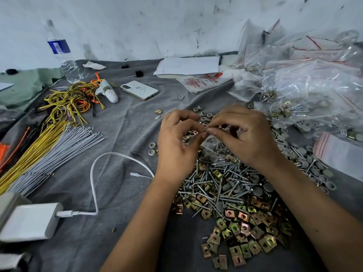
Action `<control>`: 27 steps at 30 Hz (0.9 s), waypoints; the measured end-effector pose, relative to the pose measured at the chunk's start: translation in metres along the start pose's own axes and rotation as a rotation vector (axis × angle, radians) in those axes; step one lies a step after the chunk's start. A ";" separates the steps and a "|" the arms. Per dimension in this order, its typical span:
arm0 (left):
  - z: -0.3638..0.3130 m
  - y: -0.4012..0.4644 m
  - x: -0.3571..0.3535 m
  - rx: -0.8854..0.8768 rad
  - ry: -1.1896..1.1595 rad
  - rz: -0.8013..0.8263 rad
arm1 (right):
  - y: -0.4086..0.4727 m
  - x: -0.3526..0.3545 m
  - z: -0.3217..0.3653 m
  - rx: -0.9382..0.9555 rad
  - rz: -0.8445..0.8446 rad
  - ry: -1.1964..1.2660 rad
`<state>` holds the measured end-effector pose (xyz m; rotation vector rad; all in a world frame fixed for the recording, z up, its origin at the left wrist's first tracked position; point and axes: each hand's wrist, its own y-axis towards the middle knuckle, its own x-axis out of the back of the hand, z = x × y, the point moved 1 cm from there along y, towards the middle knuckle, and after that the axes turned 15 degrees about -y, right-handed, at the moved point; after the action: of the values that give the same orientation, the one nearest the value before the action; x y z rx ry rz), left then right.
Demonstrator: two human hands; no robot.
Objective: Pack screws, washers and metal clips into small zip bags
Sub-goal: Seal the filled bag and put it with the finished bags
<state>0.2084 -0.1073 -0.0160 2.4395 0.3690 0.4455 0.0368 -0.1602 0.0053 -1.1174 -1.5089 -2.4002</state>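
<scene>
Pinching the top edge of a small zip bag, the left hand and the right hand meet fingertip to fingertip above the heap of hardware; each grasps the bag's rim between thumb and forefinger, the other fingers curled. The clear bag hangs just below the fingers, and grey shapes show through it, too blurred to name. Directly beneath lies a pile of screws, with metal clips spread nearer the person and grey washers scattered beyond the hands. All rest on a grey cloth. To the right is a mound of filled bags. To the left lie a white cable, a charger, bundled wires, a phone and a water bottle.
</scene>
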 end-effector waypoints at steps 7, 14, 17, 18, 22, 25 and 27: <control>0.002 0.001 0.000 0.070 0.037 0.034 | -0.001 0.000 -0.003 -0.033 0.036 0.003; 0.004 0.002 0.003 0.022 0.071 0.027 | -0.002 -0.005 -0.006 -0.079 0.082 0.013; 0.005 0.002 0.004 0.050 0.063 0.016 | -0.001 -0.002 -0.007 -0.105 0.063 0.031; 0.006 0.002 0.005 0.057 0.054 0.014 | -0.001 -0.001 -0.008 -0.113 0.058 0.036; 0.007 0.003 0.006 0.053 0.042 0.033 | -0.001 -0.001 -0.008 -0.132 0.068 0.033; 0.007 0.003 0.005 0.063 0.037 0.032 | -0.001 -0.002 -0.009 -0.139 0.059 0.041; 0.007 0.003 0.006 0.103 0.028 0.014 | -0.002 -0.002 -0.011 -0.163 0.049 0.061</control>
<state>0.2171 -0.1117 -0.0183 2.5391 0.3963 0.4777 0.0320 -0.1688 0.0002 -1.0851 -1.2722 -2.5372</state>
